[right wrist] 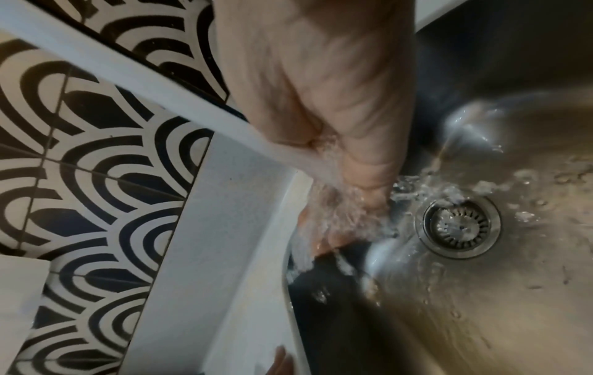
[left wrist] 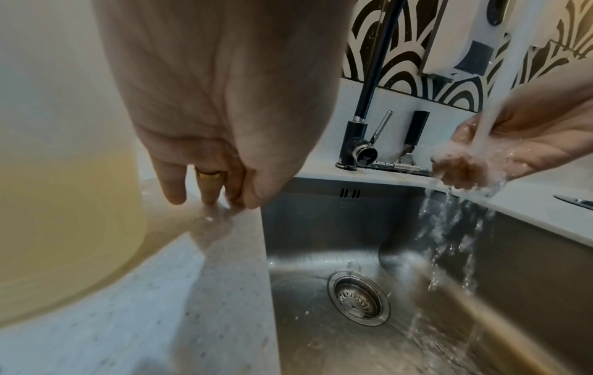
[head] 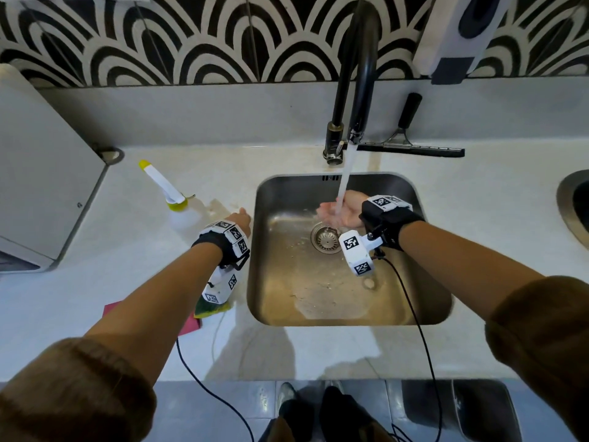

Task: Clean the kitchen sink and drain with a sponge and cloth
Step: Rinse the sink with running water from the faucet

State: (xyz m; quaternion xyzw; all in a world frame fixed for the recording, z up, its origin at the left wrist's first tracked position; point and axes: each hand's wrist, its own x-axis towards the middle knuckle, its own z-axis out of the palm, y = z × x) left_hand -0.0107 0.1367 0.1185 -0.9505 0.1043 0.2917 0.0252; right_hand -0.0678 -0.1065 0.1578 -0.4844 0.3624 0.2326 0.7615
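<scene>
Head view: my right hand (head: 342, 212) cupped water empty, left hand (head: 240, 218) rested open on counter; sponge (head: 212, 309) looked soft, I'd pinch its long edges.

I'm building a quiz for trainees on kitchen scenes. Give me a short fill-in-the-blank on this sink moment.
1. The right hand is cupped under running ____ from the black curved tap.
2. The left hand rests its fingertips on the white speckled ____, beside the steel sink.
3. The yellow-green sponge lies to the ____ of the sink.
4. The round metal drain strainer sits in the sink's ____.

Missing words: water; counter; left; floor
</scene>
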